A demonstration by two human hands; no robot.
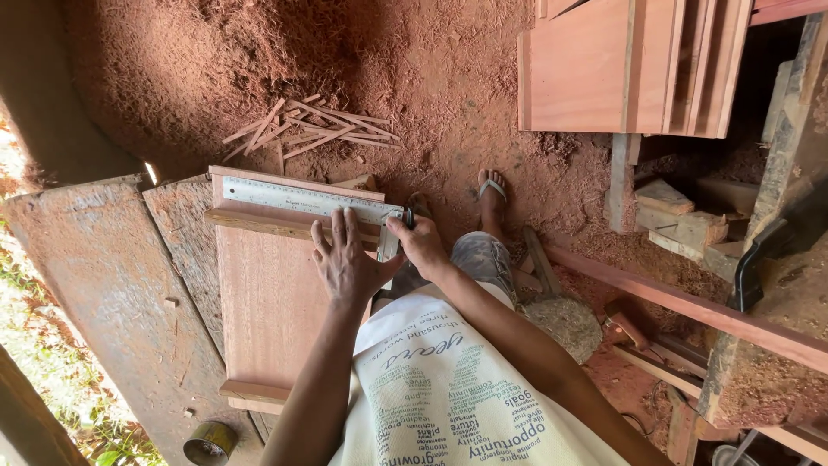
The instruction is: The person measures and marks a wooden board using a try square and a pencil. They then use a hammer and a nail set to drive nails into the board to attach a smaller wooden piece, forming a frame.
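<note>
Left hand [345,263] pressing flat, fingers spread, on reddish board [267,319] lying across workbench [103,267]; right hand [420,244] pinching dark pencil [409,217] at steel ruler [302,198] end, near board's far edge; bench surface lying open leftward

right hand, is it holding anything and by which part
The right hand pinches a dark pencil near its upper end, tip at the metal ruler.
</note>
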